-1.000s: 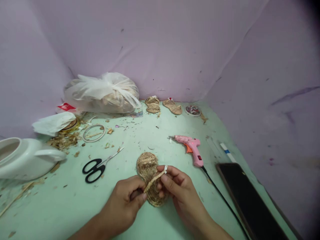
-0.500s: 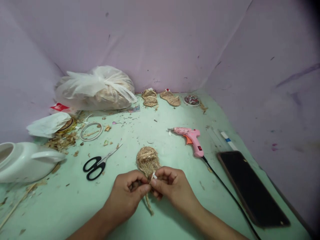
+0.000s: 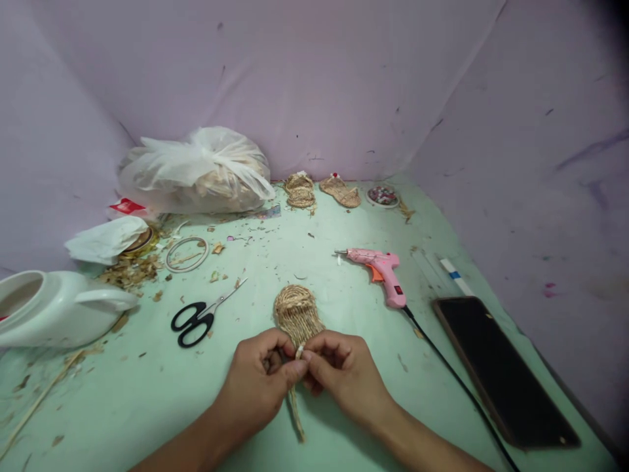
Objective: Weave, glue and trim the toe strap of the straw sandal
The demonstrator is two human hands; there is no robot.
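A small woven straw slipper (image 3: pixel 297 308) lies on the green table in front of me, its near end under my fingers. My left hand (image 3: pixel 263 370) is closed in a pinch at that end, thumb and index finger meeting beside a small white piece (image 3: pixel 299 352). My right hand (image 3: pixel 339 367) pinches from the other side, its fingertips touching those of the left. A braided straw cord (image 3: pixel 296 416) hangs out toward me below the fingertips. The fingers hide exactly how the white piece sits on the straw.
Black-handled scissors (image 3: pixel 199 321) lie at left, near a tape ring (image 3: pixel 187 254) and a white pitcher (image 3: pixel 73 314). To the right are a pink glue gun (image 3: pixel 381 265) and a phone (image 3: pixel 506 373). Behind stand a plastic bag (image 3: pixel 201 174), finished slippers (image 3: pixel 341 191) and a bead dish (image 3: pixel 382 196).
The view has shifted slightly, moving everything a little to the right. Between my fingertips the white piece has turned more upright, and the fingers have drawn closer around it.
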